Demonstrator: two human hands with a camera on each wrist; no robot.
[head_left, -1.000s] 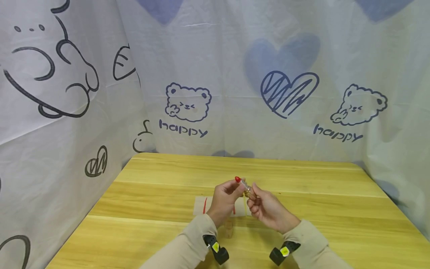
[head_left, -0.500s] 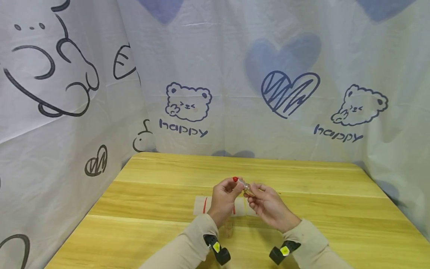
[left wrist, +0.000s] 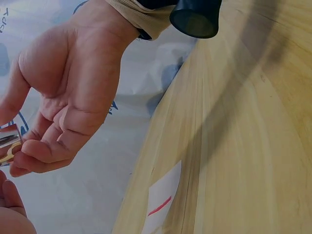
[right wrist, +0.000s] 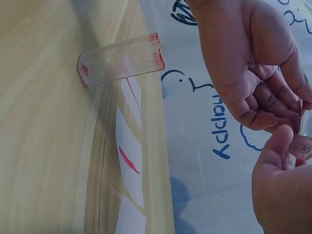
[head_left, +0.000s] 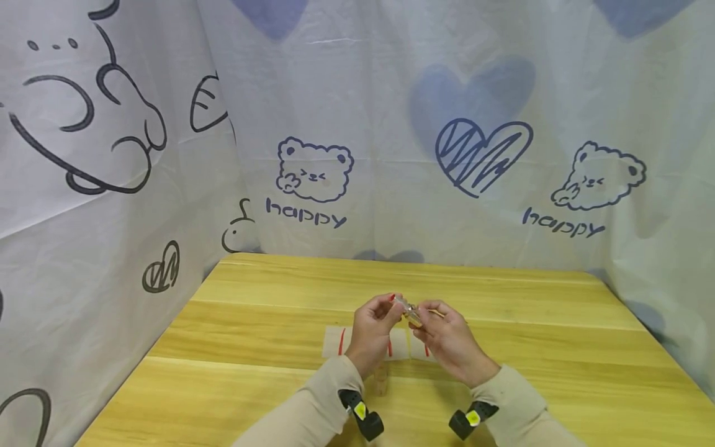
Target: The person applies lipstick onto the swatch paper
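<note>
A lipstick (head_left: 411, 315) with a red tip and a shiny silver and gold tube is held up in front of the body, above the table. My left hand (head_left: 371, 332) pinches its upper part near the red tip, between thumb and fingers. The fingers of my right hand (head_left: 455, 343) pinch the gold base end. In the right wrist view the round underside of the lipstick (right wrist: 304, 147) shows between both hands. A clear cap (right wrist: 122, 59), smeared red inside, stands upright on the table near my left wrist.
Pale paper strips (head_left: 399, 345) with red strokes lie in a row on the wooden table (head_left: 251, 335) beneath and beyond the hands. White printed curtains (head_left: 391, 205) close off the back and sides.
Less of the red tip shows above my left fingers than before. My right fingers have shifted round the base, and the right hand has turned slightly, uncovering another red stroke on the paper.
</note>
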